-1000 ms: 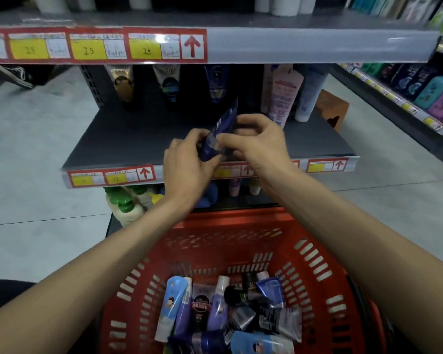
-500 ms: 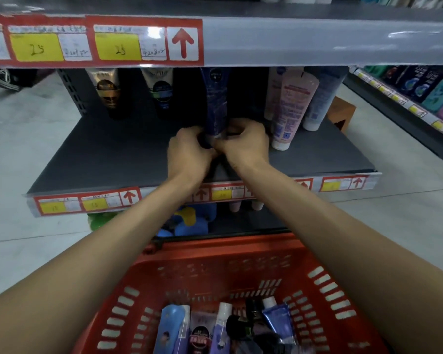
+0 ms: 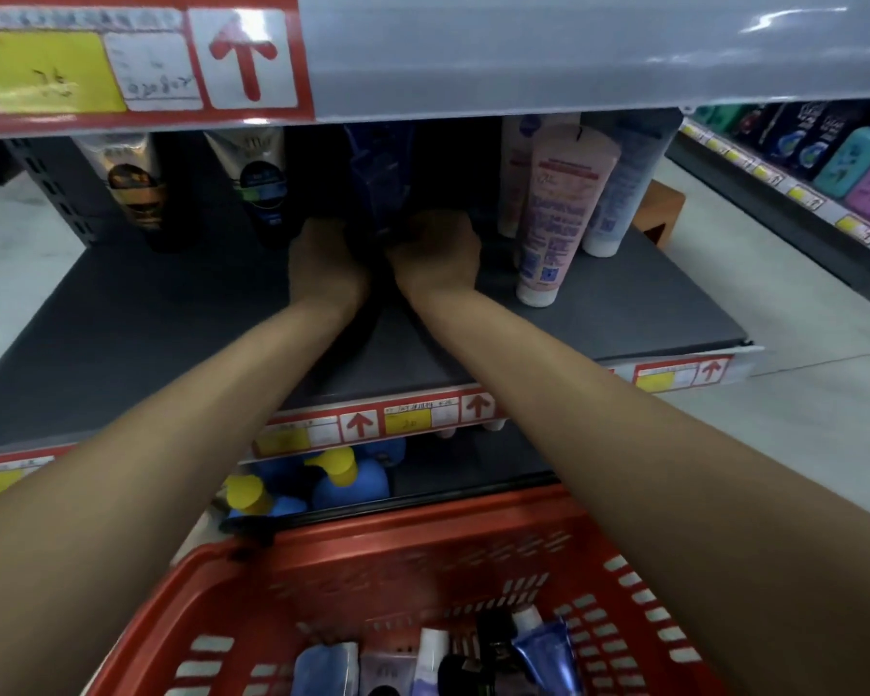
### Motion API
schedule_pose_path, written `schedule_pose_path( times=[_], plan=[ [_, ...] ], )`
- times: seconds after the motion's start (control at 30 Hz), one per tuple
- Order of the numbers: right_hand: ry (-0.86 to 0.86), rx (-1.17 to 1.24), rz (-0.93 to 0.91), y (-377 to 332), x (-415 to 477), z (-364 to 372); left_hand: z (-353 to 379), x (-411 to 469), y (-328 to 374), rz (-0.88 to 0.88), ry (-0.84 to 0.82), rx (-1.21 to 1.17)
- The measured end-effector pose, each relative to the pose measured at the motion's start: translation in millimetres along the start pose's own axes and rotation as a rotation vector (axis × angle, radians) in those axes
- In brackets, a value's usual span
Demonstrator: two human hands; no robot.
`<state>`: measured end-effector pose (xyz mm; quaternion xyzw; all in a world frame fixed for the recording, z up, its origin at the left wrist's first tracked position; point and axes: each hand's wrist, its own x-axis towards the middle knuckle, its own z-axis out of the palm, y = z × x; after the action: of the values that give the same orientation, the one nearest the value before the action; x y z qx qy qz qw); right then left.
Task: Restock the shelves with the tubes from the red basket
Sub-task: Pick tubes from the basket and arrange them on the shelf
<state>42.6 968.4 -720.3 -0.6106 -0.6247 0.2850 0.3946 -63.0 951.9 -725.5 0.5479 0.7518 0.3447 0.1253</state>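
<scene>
The dark blue tube (image 3: pixel 380 183) stands upright at the back of the grey shelf (image 3: pixel 172 334), its top hidden by the upper shelf's edge (image 3: pixel 573 47). Both forearms reach straight in and meet at the tube's foot, the left hand (image 3: pixel 325 263) on its left and the right hand (image 3: pixel 438 258) on its right, knuckles up. Left of the tube stand a black tube (image 3: pixel 259 188) and a gold-and-black tube (image 3: pixel 131 188); right of it is a pink tube (image 3: pixel 556 213). Below and nearer lies the red basket (image 3: pixel 372 560) with more tubes (image 3: pixel 543 650). Both hands' fingers curl in around the tube's foot, gripping it; the fingertips are lost in shadow.
</scene>
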Motion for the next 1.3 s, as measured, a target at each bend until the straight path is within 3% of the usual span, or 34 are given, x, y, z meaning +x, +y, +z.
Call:
schedule_pose_path(
  times=[0.27,0.7,1.3],
  plan=[
    [-0.005,0.063,0.088,-3,-4,3,2,0,2,-0.091,0.003,-0.072],
    [-0.023,0.221,0.04,-39,-87,-77,-65,-95,26,0.072,0.006,-0.293],
    [-0.329,0.229,0.006,-29,-215,-190,-115,-244,54,0.131,-0.144,-0.458]
  ],
)
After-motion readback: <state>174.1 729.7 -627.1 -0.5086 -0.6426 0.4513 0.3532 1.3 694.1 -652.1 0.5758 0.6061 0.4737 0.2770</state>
